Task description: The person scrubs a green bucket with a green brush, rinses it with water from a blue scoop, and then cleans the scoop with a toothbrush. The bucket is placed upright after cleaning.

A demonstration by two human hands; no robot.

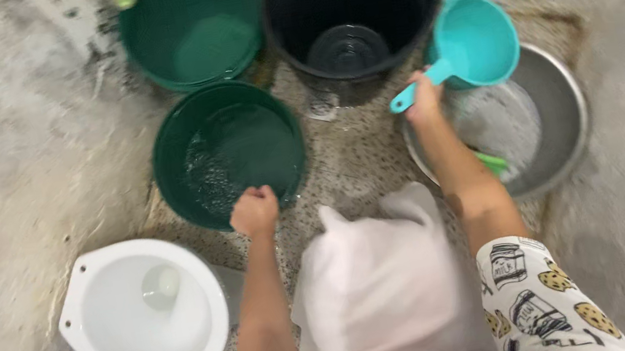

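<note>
The rim of a green bucket (229, 164) holding water, at centre frame, is gripped by the left hand (255, 211). A teal dipper (469, 45) is held by its handle in the right hand (425, 95), above a steel basin (559, 115) at right.

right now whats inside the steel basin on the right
The steel basin holds shallow, cloudy water and a small green thing at its near edge. The right hand and the teal scoop it holds cover the basin's far-left part.

Rough grey concrete floor (0, 153), speckled wet patch in the middle, white squat pan (140, 317) lower left
</note>
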